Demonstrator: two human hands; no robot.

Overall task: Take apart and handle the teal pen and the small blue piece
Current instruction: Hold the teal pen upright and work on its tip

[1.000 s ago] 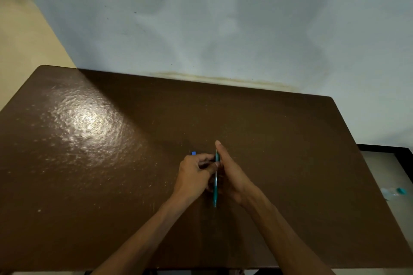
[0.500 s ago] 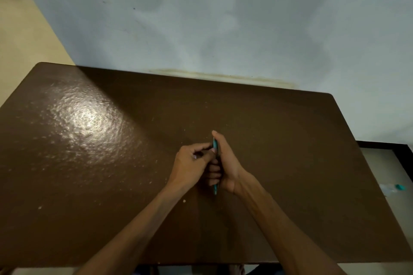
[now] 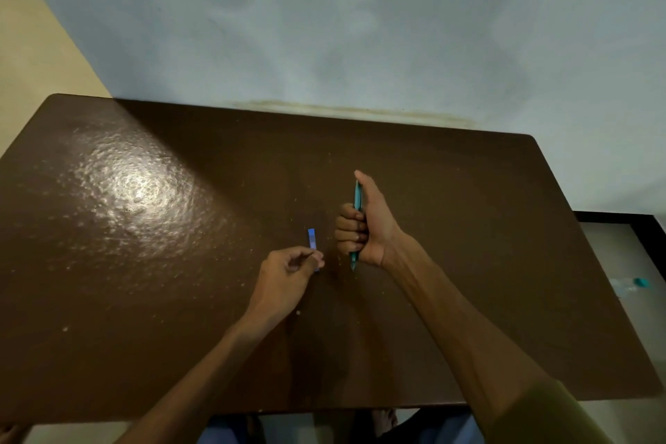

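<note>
My right hand is wrapped in a fist around the teal pen, which stands roughly upright over the middle of the brown table. The thumb runs up along the barrel, and the pen's tip pokes out below the fist. To the left, my left hand pinches the lower end of the small blue piece between thumb and fingertips. The blue piece points away from me. The two hands are a short gap apart.
A glossy glare patch lies on the table's left half. The table's back edge meets a pale blue wall. Off the right edge, on the floor, lies a clear bottle with a teal cap.
The hands were together on the pen. My left hand has drawn back to the left and toward me with the blue piece, while my right hand keeps the pen.
</note>
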